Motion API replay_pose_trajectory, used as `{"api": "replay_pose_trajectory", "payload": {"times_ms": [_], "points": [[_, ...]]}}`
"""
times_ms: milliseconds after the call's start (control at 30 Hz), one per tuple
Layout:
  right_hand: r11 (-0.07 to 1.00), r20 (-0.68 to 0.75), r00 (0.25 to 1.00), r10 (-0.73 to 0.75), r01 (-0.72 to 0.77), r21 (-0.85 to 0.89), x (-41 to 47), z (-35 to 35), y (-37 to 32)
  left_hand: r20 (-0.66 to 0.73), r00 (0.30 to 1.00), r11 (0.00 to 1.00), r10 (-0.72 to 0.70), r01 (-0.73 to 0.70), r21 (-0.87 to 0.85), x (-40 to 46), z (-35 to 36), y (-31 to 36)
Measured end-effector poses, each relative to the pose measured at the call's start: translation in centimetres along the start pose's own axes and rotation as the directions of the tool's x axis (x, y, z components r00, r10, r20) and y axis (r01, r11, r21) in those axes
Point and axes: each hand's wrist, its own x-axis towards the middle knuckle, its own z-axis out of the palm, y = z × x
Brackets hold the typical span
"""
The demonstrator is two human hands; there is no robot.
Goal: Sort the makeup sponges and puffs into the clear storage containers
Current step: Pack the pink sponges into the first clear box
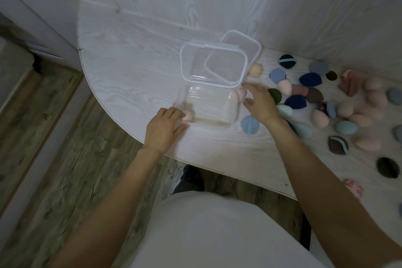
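head view: two bare hands are reaching over a pale wood-grain worktop (134, 54). the left hand (163, 128) is resting palm down at the near left corner of a clear storage container (210, 105), fingers curled loosely around a pink sponge (187, 116); blur is making it hard to say whether that grip is actually closed on it. the right hand (260, 104) is hovering at the container's right side, fingers spread, grip open and holding nothing. a second pink sponge (241, 93) is sitting just beside the container's right wall, near those fingertips. behind the container two clear lids (214, 64) are lying overlapped. loose sponges and puffs (326, 102) in blue, pink, brown and green are lying scattered across the worktop's right half, one blue puff (249, 125) lying just under the right wrist.
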Motion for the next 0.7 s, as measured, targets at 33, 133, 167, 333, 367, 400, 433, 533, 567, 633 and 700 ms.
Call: {"api": "replay_pose_trajectory", "payload": {"times_ms": [33,133,167,333,367,400,433,533,567,633,700], "points": [[0.998,0.015,1.000,-0.014,0.015,-0.060,0.3,0.4,0.2,0.009,1.000,1.000,-0.011,0.012,-0.015,0.0,0.0,0.0],[0.965,-0.043,0.999,0.017,-0.028,-0.261,0.4,0.6,0.5,0.046,0.999,0.997,-0.015,0.019,-0.075,0.4,0.2,0.1],[0.952,-0.100,0.995,0.018,-0.048,-0.302,0.1,0.4,0.5,0.055,0.998,0.996,-0.012,0.017,-0.090,0.6,0.3,0.2],[0.959,-0.314,0.949,0.020,-0.107,-0.262,-4.4,-2.4,-0.8,0.066,0.997,0.992,0.036,-0.028,-0.120,2.0,1.1,1.5],[0.968,-0.322,0.946,0.042,-0.119,-0.220,-5.3,-2.8,-1.0,0.072,0.996,0.992,0.048,-0.039,-0.122,2.3,1.3,1.9],[0.980,-0.320,0.946,0.055,-0.113,-0.165,-6.2,-3.3,-1.3,0.078,0.995,0.990,0.066,-0.056,-0.126,2.6,1.5,2.3],[0.991,-0.304,0.951,0.058,-0.090,-0.094,-6.8,-3.5,-1.5,0.086,0.993,0.988,0.086,-0.074,-0.133,2.9,1.7,2.8],[0.999,-0.174,0.984,-0.024,0.032,0.041,-7.2,-2.8,-3.4,0.108,0.986,0.980,0.128,-0.109,-0.163,3.3,2.0,3.5],[0.997,-0.122,0.991,-0.062,0.066,0.031,-6.8,-2.2,-3.9,0.111,0.984,0.978,0.141,-0.121,-0.169,3.4,2.0,3.5],[0.997,0.001,0.997,-0.075,0.075,-0.008,-5.8,-0.6,-4.8,0.105,0.982,0.977,0.157,-0.139,-0.163,3.6,1.9,3.6],[0.996,0.077,0.997,-0.030,0.036,-0.086,-4.7,0.9,-5.2,0.106,0.980,0.979,0.166,-0.151,-0.141,3.7,1.7,3.7]]}}
